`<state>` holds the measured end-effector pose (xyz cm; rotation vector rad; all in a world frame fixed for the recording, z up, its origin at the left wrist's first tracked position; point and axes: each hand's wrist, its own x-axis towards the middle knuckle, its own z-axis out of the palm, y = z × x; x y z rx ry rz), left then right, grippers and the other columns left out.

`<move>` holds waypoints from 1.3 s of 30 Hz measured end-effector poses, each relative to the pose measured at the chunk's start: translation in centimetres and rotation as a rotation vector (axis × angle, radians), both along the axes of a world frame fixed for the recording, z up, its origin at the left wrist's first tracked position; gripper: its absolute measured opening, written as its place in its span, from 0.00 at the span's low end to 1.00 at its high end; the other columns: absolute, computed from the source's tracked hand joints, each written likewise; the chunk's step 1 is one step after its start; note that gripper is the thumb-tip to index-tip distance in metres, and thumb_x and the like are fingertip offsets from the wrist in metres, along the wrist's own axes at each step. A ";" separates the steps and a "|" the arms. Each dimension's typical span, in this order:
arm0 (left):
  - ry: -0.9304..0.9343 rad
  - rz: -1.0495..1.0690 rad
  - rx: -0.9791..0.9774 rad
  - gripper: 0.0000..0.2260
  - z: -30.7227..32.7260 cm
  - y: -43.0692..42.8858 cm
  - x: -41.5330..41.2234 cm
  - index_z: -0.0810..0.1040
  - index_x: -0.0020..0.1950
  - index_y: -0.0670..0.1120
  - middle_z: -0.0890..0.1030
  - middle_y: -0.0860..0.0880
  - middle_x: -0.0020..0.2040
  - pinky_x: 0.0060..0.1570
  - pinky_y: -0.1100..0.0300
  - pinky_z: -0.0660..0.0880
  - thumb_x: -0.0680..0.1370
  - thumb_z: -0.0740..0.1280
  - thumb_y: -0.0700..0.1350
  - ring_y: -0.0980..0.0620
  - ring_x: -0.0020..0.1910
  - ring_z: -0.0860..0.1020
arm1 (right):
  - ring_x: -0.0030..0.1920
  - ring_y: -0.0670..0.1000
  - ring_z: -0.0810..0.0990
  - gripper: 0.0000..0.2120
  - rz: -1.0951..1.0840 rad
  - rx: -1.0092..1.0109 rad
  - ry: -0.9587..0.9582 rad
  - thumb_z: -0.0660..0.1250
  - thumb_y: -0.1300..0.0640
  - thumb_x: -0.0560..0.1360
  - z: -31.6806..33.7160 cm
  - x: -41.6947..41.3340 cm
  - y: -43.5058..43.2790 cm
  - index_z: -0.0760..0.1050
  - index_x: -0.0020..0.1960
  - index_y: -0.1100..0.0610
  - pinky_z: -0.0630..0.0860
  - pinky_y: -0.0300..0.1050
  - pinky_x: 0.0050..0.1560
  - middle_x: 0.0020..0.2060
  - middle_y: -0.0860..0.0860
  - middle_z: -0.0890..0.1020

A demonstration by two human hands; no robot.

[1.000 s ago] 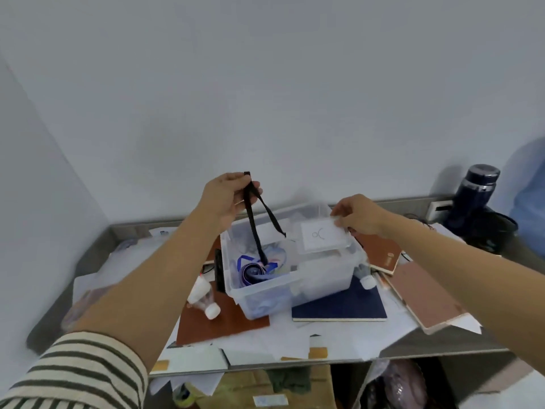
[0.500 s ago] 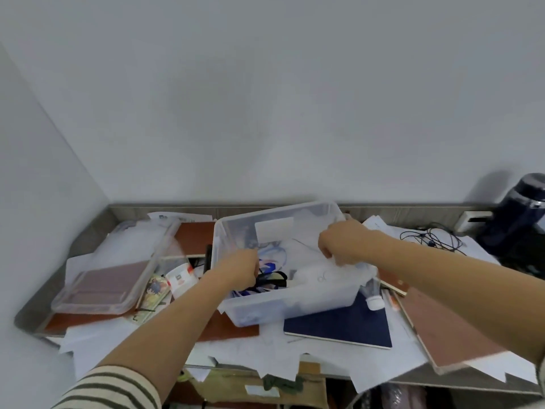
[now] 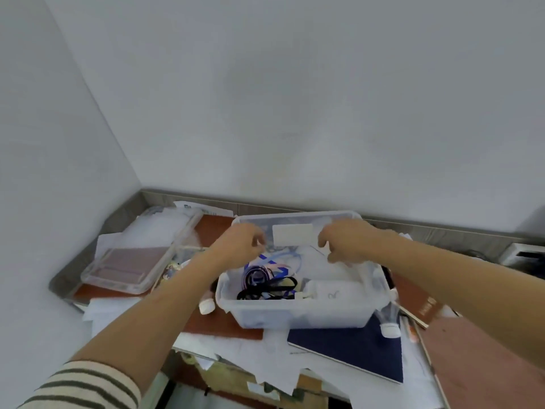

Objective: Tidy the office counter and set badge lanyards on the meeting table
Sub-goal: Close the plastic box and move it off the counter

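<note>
Tangled black and blue badge lanyards (image 3: 265,280) are seen inside the clear plastic storage bin (image 3: 298,315), at its 9 o'clock side; tidying is judged barely begun. The left hand (image 3: 239,246) and right hand (image 3: 345,243) are curled above; any grip cannot be told.

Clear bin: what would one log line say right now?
left hand, right hand: over clear bin | lanyards: tangled inside | lid: off, at left

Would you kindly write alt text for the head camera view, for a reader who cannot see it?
A left hand and right hand reach over a clear bin of tangled lanyards on a paper-strewn counter; a clear lid lies to its left.
</note>
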<state>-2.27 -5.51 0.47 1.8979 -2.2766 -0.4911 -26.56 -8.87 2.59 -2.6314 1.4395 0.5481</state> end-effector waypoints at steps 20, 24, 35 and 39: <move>0.397 1.086 0.090 0.08 -6.0 5.7 25.4 0.76 0.55 0.43 0.81 0.40 0.46 0.41 0.49 0.82 0.77 0.65 0.42 0.40 0.43 0.82 | 0.43 0.54 0.83 0.17 -0.312 0.405 -0.928 0.66 0.60 0.77 -2.1 25.8 -9.3 0.74 0.65 0.60 0.82 0.48 0.45 0.50 0.57 0.82; 0.592 1.225 0.130 0.13 -8.3 5.3 30.4 0.75 0.55 0.38 0.81 0.37 0.42 0.35 0.46 0.82 0.77 0.65 0.45 0.38 0.34 0.81 | 0.52 0.57 0.78 0.20 -0.552 0.593 -0.901 0.67 0.58 0.77 -5.2 31.4 -12.3 0.69 0.68 0.60 0.78 0.48 0.46 0.56 0.59 0.76; 0.914 1.427 0.144 0.13 -11.0 4.5 36.0 0.75 0.51 0.30 0.81 0.34 0.41 0.21 0.58 0.76 0.77 0.68 0.41 0.41 0.29 0.80 | 0.28 0.51 0.68 0.12 -0.858 0.522 -1.212 0.67 0.62 0.76 -8.7 40.4 -15.0 0.71 0.56 0.66 0.65 0.41 0.24 0.34 0.58 0.75; 0.928 1.435 0.095 0.16 -10.5 4.3 36.5 0.70 0.58 0.35 0.79 0.34 0.47 0.31 0.50 0.81 0.77 0.68 0.43 0.38 0.34 0.81 | 0.27 0.49 0.64 0.26 -0.821 0.559 -1.333 0.64 0.64 0.76 -5.8 42.4 -14.5 0.62 0.72 0.64 0.62 0.41 0.23 0.33 0.55 0.72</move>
